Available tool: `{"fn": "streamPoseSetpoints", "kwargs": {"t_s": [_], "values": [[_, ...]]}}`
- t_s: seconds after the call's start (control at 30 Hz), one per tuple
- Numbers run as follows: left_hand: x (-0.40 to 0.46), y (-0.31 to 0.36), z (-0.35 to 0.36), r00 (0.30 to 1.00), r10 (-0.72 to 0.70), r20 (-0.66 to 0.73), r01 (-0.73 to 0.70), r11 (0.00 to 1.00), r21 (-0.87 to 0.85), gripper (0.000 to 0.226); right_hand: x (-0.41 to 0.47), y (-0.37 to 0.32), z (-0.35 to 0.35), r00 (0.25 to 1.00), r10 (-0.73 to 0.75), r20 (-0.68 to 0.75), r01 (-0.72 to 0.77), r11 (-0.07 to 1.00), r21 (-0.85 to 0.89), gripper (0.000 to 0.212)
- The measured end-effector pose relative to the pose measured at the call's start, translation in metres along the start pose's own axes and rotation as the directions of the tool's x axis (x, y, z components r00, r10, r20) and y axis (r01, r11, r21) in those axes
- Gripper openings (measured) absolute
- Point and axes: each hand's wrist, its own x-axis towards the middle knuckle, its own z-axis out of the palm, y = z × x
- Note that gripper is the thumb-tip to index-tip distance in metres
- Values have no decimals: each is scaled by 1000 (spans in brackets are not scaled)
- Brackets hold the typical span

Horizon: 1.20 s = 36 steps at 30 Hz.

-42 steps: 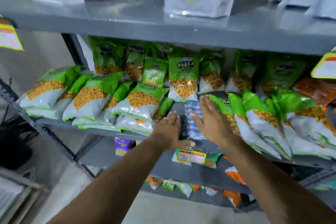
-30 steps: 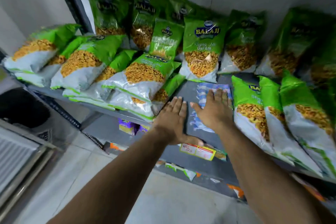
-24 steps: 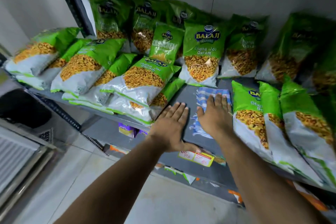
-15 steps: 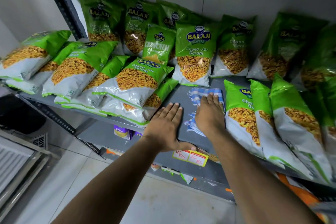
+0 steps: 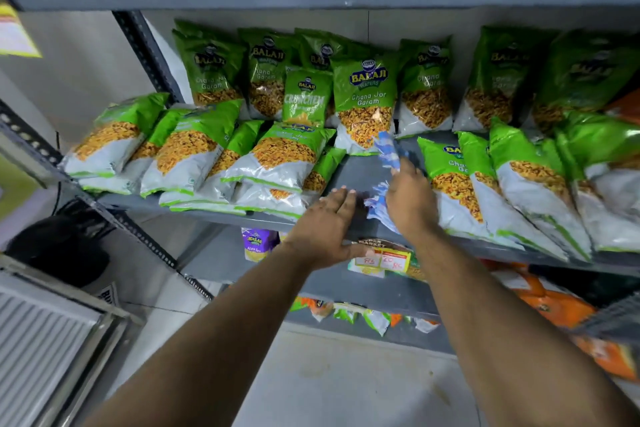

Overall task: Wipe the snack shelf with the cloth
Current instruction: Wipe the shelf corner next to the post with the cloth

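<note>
Green-and-white foil snack bags (image 5: 277, 163) are lying pushed to both sides, leaving a bare strip of the grey metal snack shelf (image 5: 360, 173) exposed for wiping. The blue-and-white checked cloth (image 5: 386, 149) is bunching over that strip, approx. centre, motion-blurred. Right hand (image 5: 410, 201) is gripping the cloth, fingers curled into it, wrist angled inward. Left hand (image 5: 325, 225) is resting flat on the shelf front edge w/ fingers straight, prob. bracing.

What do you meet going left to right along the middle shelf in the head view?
Leaning green packets → left hand → cloth → right hand → more green packets → orange packet.
</note>
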Motion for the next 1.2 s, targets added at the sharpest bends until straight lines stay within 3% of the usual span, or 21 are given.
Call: {"fn": "streamPoseSetpoints", "kwargs": {"t_s": [0.2,0.37,0.53,0.87,1.07,1.2], "values": [[-72,-45,-49,984,105,-146,-82,985,154,105,-51,-64,-44,994,5,-109,2,998,65,31],[-157,-108,-114,930,115,-350,-73,989,130,105,-104,-171,-82,957,-150,-248,182,977,108,36],[-236,-177,-197,789,98,-606,3,986,165,104,-126,-286,-107,876,-304,-373,384,909,160,36],[-269,-282,-365,492,142,-859,265,915,303,85,-79,-450,-145,696,-533,-482,652,749,114,40],[-242,-337,-434,360,95,-928,371,898,236,79,-8,-520,-141,628,-660,-412,745,662,75,41],[-220,-363,-466,314,108,-943,406,883,237,80,37,-562,-114,592,-738,-325,785,619,25,41]]}}
